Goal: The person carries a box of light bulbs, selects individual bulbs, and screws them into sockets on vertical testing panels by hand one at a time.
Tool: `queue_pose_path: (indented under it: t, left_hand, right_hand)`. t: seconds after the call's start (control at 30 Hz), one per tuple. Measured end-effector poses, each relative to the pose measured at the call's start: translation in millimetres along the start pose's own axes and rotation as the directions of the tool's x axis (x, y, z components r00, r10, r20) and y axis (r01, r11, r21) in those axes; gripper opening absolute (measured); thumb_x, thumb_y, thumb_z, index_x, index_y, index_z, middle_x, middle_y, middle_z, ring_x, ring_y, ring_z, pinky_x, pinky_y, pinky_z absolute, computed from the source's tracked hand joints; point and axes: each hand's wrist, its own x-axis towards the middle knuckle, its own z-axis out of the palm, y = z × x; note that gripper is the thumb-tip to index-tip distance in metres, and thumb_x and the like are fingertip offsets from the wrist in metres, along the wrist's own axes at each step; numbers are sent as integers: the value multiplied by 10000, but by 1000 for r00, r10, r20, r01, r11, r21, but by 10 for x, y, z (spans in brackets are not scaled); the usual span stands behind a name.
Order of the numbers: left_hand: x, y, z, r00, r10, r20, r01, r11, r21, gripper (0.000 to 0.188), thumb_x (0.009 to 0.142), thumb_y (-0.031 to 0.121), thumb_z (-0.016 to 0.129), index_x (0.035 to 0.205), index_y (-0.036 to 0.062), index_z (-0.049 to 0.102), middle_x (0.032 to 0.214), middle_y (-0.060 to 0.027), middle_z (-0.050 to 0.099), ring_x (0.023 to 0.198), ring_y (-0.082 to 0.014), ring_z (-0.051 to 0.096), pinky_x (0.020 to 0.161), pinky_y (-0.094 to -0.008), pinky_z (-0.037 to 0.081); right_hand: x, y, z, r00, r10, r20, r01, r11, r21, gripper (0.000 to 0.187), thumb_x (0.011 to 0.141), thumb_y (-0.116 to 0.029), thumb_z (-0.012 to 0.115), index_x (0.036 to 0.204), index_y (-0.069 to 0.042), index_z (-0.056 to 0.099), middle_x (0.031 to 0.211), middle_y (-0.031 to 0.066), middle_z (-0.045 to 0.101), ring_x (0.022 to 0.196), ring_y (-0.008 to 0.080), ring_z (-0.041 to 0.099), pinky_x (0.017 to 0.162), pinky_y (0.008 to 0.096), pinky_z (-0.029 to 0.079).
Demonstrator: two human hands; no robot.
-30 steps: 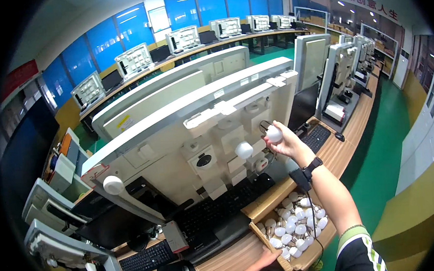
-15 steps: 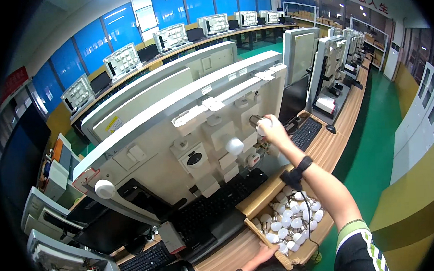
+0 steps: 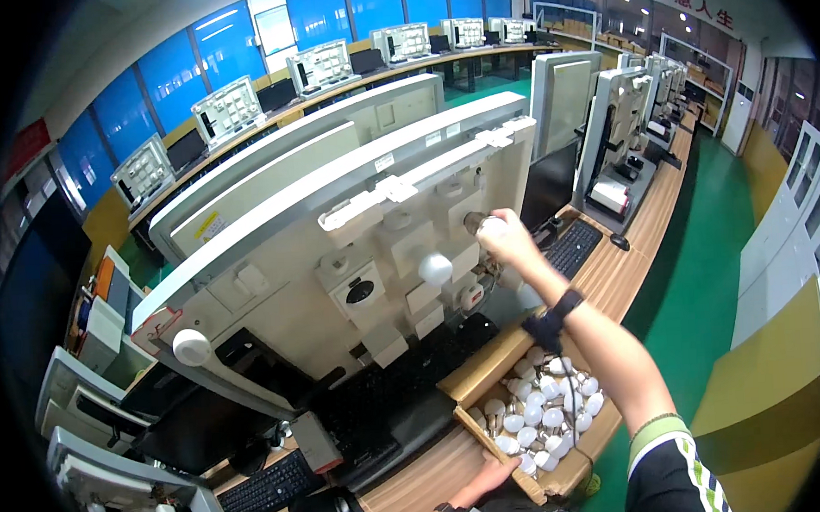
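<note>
My right hand point(image 3: 506, 237) is closed round a white light bulb point(image 3: 493, 227), up against the right part of an upright display panel point(image 3: 301, 308). A metal cylinder point(image 3: 474, 221) sits at the panel end of the bulb; whether it is the bulb's base or a holder, I cannot tell. Another white bulb point(image 3: 436, 269) sticks out from the panel to the left of this hand. Low in the view, my left hand point(image 3: 494, 472) grips the near left edge of an open cardboard box point(image 3: 470, 423). Several white bulbs point(image 3: 531, 415) with metal bases lie jumbled in the box.
A black keyboard point(image 3: 372, 416) lies below the panel. Right of it are a monitor point(image 3: 550, 188), another keyboard point(image 3: 574, 250) and a mouse point(image 3: 620, 242). A dark cable point(image 3: 574, 414) hangs from my right wrist over the box. Green floor point(image 3: 684, 269) runs along the bench's right side.
The view has shifted a little, moving the panel and box slightly left in the picture. My right hand stays on the bulb at the panel; my left stays on the box edge.
</note>
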Motion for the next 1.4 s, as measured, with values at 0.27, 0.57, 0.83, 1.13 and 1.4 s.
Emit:
queue_pose_path:
  t: [0.27, 0.57, 0.83, 1.13, 1.4]
  left_hand:
    - [25, -337, -9, 995, -70, -69, 72, 997, 41, 709, 865, 409, 618, 1359, -51, 401, 1406, -285, 392, 1316, -411, 353, 1129, -379, 263]
    - [-44, -208, -93, 978, -207, 35, 208, 978, -23, 846, 832, 425, 663, 1386, -94, 289, 1417, -313, 305, 1332, -397, 323, 1138, -372, 250]
    - [-55, 132, 31, 996, -77, -38, 80, 993, 82, 837, 824, 460, 657, 1359, -97, 332, 1355, -357, 294, 1289, -428, 354, 1108, -401, 296]
    - [-31, -372, 57, 998, -14, -65, 21, 994, 111, 826, 849, 495, 610, 1394, -62, 337, 1426, -377, 202, 1330, -482, 277, 1142, -402, 244]
    - [-81, 295, -54, 982, -183, 35, 177, 974, 139, 780, 880, 456, 584, 1441, -9, 305, 1490, -331, 190, 1376, -461, 205, 1170, -415, 130]
  right_hand:
    - [-195, -81, 210, 947, -269, -176, 215, 937, -276, 546, 742, -122, 650, 1215, -20, 398, 1166, 225, 490, 1081, 365, 543, 915, 426, 471]
    - [-695, 148, -253, 850, 151, 505, -342, 887, 310, 341, 946, -314, 542, 1187, -75, 511, 1010, 60, 608, 847, 210, 659, 726, 328, 544]
    - [-2827, 1275, -476, 255, 785, 565, 165, 540, -825, 683, 773, -562, 649, 1179, -13, 628, 1110, 232, 665, 1012, 328, 657, 884, 423, 519]
    - [-1900, 947, 93, 854, 139, 501, 125, 880, -458, 399, 893, -377, 586, 1096, -34, 591, 948, 164, 674, 819, 300, 671, 743, 421, 534]
    - [-335, -462, 680, 568, 175, 804, -803, -97, 589, 553, 951, -397, 548, 1283, 13, 382, 1126, 186, 575, 824, 275, 637, 681, 336, 570]
